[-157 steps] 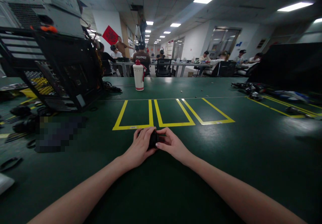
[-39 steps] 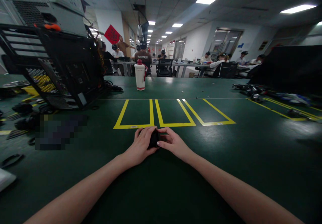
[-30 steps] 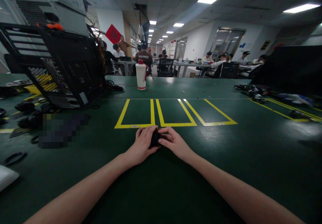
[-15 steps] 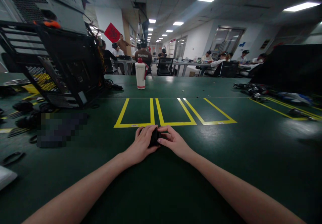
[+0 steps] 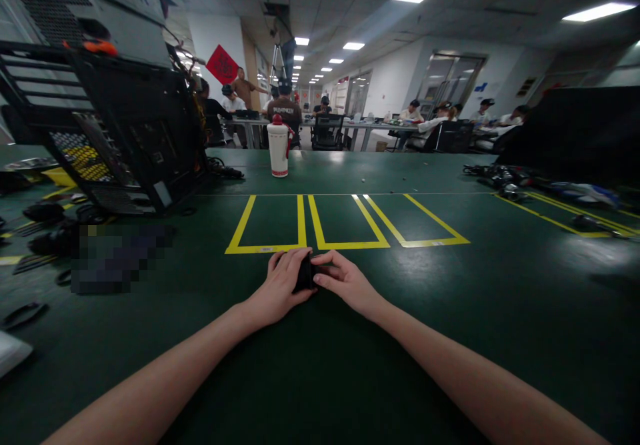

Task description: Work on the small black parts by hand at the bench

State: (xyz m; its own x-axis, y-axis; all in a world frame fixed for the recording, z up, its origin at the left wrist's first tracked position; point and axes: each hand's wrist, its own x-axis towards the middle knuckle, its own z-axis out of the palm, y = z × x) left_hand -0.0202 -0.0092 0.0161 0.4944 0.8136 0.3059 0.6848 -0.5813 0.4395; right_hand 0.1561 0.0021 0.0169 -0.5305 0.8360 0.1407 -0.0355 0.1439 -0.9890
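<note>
Both my hands rest on the green table [image 5: 500, 298], meeting just in front of the yellow taped boxes [image 5: 320, 225]. My left hand [image 5: 281, 283] is curled over a small black object [image 5: 304, 275], covering most of it. From the other side my right hand [image 5: 345, 281] pinches the same black object with thumb and fingers. What the object is cannot be made out.
An open black computer case [image 5: 110, 131] stands at the left with black parts and cables [image 5: 45, 231] before it. A white bottle with a red cap [image 5: 278, 146] stands beyond the taped boxes. More parts [image 5: 505, 181] lie far right. People sit at distant tables.
Nothing on the table has moved; both hands stay closed on the black object in the same spot. Only the view shifts slightly.
</note>
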